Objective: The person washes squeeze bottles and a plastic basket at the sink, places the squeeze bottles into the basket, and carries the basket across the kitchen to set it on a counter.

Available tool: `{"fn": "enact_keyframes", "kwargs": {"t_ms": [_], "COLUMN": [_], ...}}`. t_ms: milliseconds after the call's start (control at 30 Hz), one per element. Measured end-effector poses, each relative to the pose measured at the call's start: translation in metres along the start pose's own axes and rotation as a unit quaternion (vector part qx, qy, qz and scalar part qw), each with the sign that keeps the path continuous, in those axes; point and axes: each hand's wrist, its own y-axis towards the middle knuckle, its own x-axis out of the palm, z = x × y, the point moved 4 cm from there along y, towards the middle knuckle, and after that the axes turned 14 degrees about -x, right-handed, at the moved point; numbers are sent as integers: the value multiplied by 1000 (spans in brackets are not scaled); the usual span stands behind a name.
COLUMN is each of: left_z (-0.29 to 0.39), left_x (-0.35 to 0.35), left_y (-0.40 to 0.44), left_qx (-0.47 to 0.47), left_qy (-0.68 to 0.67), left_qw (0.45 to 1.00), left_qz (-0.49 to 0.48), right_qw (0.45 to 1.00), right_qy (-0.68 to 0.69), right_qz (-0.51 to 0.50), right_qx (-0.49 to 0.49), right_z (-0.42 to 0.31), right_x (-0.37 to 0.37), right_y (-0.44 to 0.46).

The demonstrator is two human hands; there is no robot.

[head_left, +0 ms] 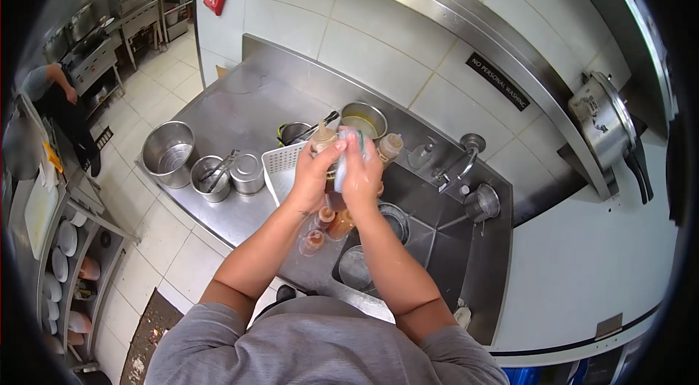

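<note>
My left hand [313,180] is closed around a squeeze bottle [322,136] whose pale nozzle points up. Pressed close beside it, my right hand [360,177] grips a whitish, soft-looking cloth or sponge [341,172] with a hint of green. Much of both held things is hidden by my fingers. Below my wrists stand several sauce bottles, among them a red-orange one [313,241] and an orange one [340,225]. Another squeeze bottle [391,145] is just right of my right hand. A white perforated basket [280,167] sits left of my left hand.
Metal pots [169,153] and a lidded canister [247,172] stand on the steel counter [233,105]. A round pan [364,119] is behind my hands. The sink holds metal bowls [355,268], beside a faucet [455,174]. Another person [62,101] stands far left.
</note>
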Motion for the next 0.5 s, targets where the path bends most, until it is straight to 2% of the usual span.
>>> {"fn": "enact_keyframes", "kwargs": {"t_ms": [33,67,100,133,200,233,267,333,367,400,467,500], "left_z": [11,23,33,36,47,47,43,41,36,35,34,31], "left_x": [-5,-8,-9,-14,-24,-31,-39,-62,-75,-85,-110,-128], "left_y": [-5,-11,-14,-13,-16,-15,-14,-18,-21,-29,-43,-46], "left_qx": [19,38,69,70,193,255,254,324,328,326,299,306], "left_qy": [10,20,-14,-10,21,54,57,156,172,172,245,200], "left_qw": [1000,999,998,997,981,963,963,921,913,913,887,887], "left_qz": [-1,-3,3,7,22,64,67,150,173,173,254,282], "right_qw": [971,886,836,833,742,729,726,687,624,624,613,601], "right_qy": [142,274,335,339,384,395,397,336,408,408,447,442], "right_qz": [-10,-20,-61,-62,-141,-163,-163,-148,-153,-151,-142,-97], "right_qx": [192,374,431,433,531,535,537,627,649,650,636,659], "right_z": [16,26,23,27,37,39,40,29,68,81,89,88], "right_x": [7,18,28,33,50,60,64,69,82,85,87,86], "right_y": [-3,-11,-11,-11,-22,-24,-28,-36,-68,-85,-111,-118]}}
